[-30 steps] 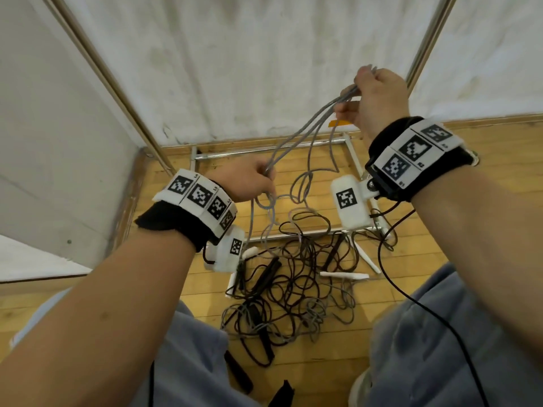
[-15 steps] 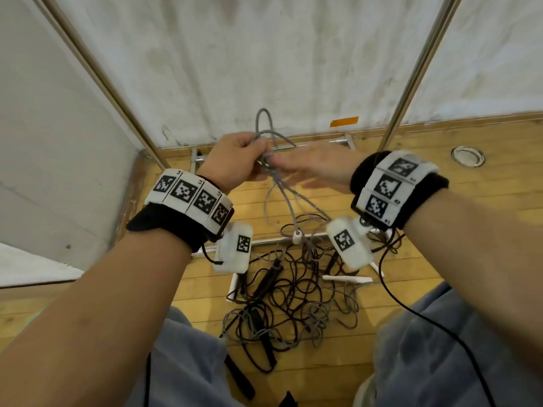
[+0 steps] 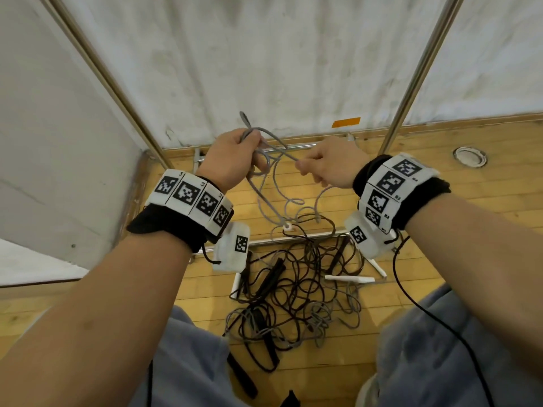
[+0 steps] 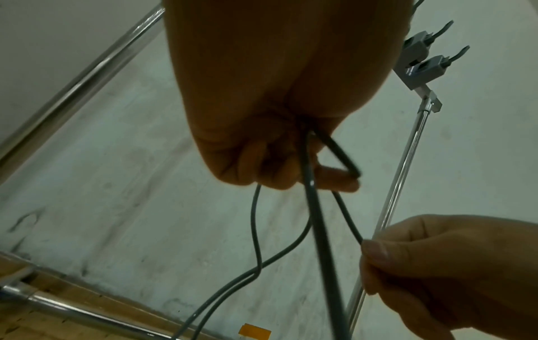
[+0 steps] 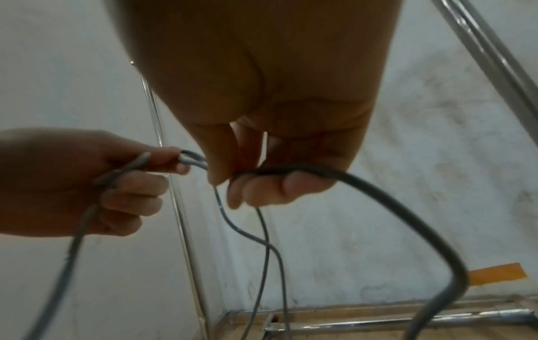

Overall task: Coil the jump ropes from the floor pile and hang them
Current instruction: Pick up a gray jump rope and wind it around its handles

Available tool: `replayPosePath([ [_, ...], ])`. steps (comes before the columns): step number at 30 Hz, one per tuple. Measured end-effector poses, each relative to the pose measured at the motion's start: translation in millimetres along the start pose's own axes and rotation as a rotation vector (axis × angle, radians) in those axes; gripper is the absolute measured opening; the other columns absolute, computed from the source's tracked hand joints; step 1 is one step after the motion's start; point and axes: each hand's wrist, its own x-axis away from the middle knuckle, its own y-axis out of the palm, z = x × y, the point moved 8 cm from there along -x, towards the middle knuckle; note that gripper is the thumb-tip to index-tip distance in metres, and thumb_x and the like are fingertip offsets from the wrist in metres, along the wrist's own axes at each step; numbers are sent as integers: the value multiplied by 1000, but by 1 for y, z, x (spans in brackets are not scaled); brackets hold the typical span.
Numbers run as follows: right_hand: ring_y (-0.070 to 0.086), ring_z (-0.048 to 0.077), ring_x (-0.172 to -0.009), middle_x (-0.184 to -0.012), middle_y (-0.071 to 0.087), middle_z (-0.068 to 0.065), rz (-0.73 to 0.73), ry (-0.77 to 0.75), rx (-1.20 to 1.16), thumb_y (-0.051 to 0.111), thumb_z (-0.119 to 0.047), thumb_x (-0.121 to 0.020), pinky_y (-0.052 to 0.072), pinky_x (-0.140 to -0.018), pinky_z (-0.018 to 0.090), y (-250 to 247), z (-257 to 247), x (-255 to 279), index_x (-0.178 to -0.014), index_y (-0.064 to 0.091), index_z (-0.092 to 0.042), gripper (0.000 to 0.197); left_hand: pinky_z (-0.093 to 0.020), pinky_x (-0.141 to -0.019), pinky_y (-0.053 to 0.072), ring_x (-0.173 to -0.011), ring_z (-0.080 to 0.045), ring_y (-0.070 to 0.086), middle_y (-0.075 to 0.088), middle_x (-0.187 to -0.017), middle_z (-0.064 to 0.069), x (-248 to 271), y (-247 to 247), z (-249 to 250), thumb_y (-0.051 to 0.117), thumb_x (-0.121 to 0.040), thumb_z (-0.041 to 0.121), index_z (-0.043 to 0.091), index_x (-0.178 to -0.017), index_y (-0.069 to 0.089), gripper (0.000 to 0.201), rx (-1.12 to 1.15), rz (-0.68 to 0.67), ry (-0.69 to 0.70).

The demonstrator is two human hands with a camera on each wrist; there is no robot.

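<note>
A grey jump rope (image 3: 266, 183) runs between my two hands above the floor pile. My left hand (image 3: 235, 155) grips a bunch of its loops (image 4: 308, 165), and one loop end sticks up above the fist. My right hand (image 3: 320, 167) pinches a single strand (image 5: 262, 171) of the same rope between thumb and fingers, a short way to the right. Loose grey coils hang from both hands down to a white handle end (image 3: 288, 226). Below lies the tangled pile of black and grey ropes (image 3: 293, 292) with black and white handles.
A metal rack stands against the white wall, with slanted poles at left (image 3: 117, 83) and right (image 3: 417, 71) and base bars (image 3: 293, 237) on the wooden floor. Grey hooks (image 4: 419, 62) sit on the rack's top. My knees in grey trousers (image 3: 440, 348) flank the pile.
My right hand came down from high on the right to meet the left hand, then drew a short way right with one strand. My left hand rose and now holds gathered loops.
</note>
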Motion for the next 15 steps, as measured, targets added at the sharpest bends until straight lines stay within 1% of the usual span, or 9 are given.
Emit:
replayPosePath([
  [2,60,22,-71,-76,64,10,45,67,104,52,-36,-95,51,-74,36,-9,9,-1,-90,71,-5,36,-20,-46,33,-42,-9,40,49,-47,4,0,0,-1,41,-101,27,18,-75,62,35,-41,-10,3],
  [4,63,28,-80,-87,68,17,65,142,214,49,-34,-96,51,-78,38,-14,17,-2,-96,69,1,41,-27,-54,36,-45,-10,36,40,-50,7,0,-3,-4,42,-101,27,18,-70,57,36,3,-1,-31],
  [6,63,31,-86,-92,67,18,44,212,301,45,-33,-98,50,-76,35,-14,27,-3,-98,67,2,42,-33,-61,45,-47,-10,37,40,-51,9,0,-3,-6,43,-100,29,17,-73,54,31,71,-23,-93],
  [7,62,30,-84,-93,66,17,34,239,346,43,-33,-99,49,-72,33,-14,30,-3,-99,66,2,41,-32,-63,48,-50,-10,39,41,-54,10,1,-1,-7,45,-99,29,18,-77,55,26,94,-47,-119],
  [8,60,30,-81,-93,65,17,27,254,387,42,-31,-99,47,-69,32,-15,33,-5,-98,65,2,40,-28,-61,51,-54,-10,41,43,-59,9,2,0,-7,47,-98,26,18,-81,57,21,96,-72,-135],
  [9,59,29,-78,-94,65,17,24,266,417,41,-30,-99,46,-66,31,-16,36,-6,-97,64,1,39,-24,-58,49,-57,-9,42,45,-66,7,3,2,-7,48,-97,22,19,-84,60,18,77,-90,-137],
  [11,62,28,-77,-93,65,15,16,283,481,41,-28,-99,47,-62,30,-17,39,-7,-94,64,0,37,-23,-54,40,-60,-10,41,48,-76,2,2,-1,-3,46,-97,15,22,-85,65,23,17,-74,-89],
  [13,63,25,-73,-88,65,12,2,310,506,43,-26,-97,46,-58,28,-17,44,-8,-87,64,-2,33,-26,-56,34,-59,-11,38,49,-76,1,1,-12,5,46,-97,16,25,-81,66,27,-28,32,-4],
  [15,61,22,-71,-85,67,11,-29,344,521,47,-24,-95,48,-58,29,-13,48,-6,-73,59,-5,31,-27,-63,35,-61,-5,43,51,-67,11,2,-22,13,46,-98,24,27,-78,66,28,-58,110,65],
])
